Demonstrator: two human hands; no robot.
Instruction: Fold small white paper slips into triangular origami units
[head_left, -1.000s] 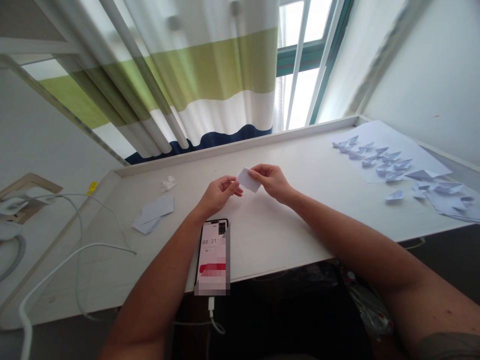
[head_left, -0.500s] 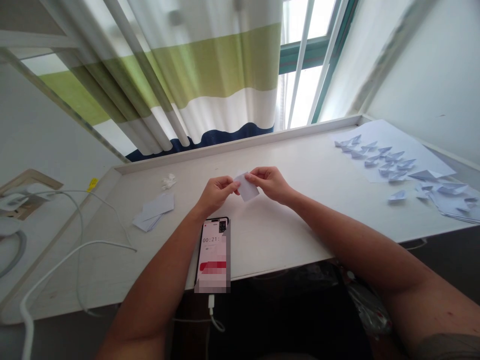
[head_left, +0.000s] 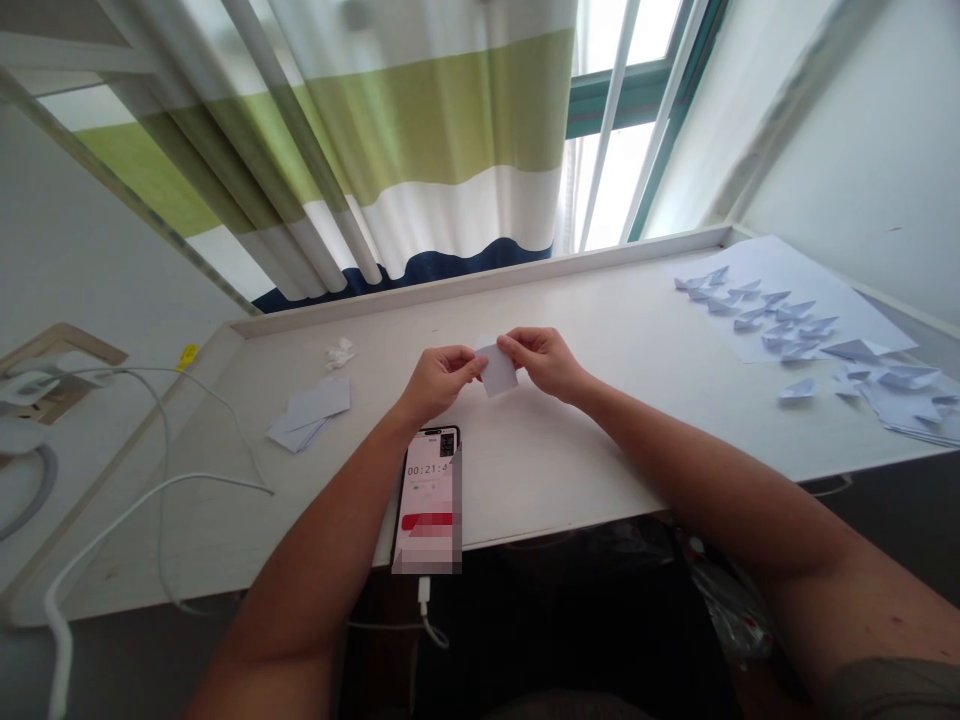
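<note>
A small white piece of paper is held up between both hands, just above the white table. My left hand pinches its left edge between thumb and fingers. At its upper right corner, my right hand grips it the same way. The paper looks flat and roughly square; whether it is folded in layers I cannot tell. Folded paper boats stand in rows at the right, on a large white sheet. On the left lies a small stack of paper pieces.
A phone showing a timer lies near the front edge, left of centre. Crumpled tissue sits at the back left. White cables run along the left side. More folded paper rests at the far right. A curtain hangs behind.
Both hands keep hold of the paper, which has turned slightly and now faces the camera more squarely. The whole view has shifted a little.
</note>
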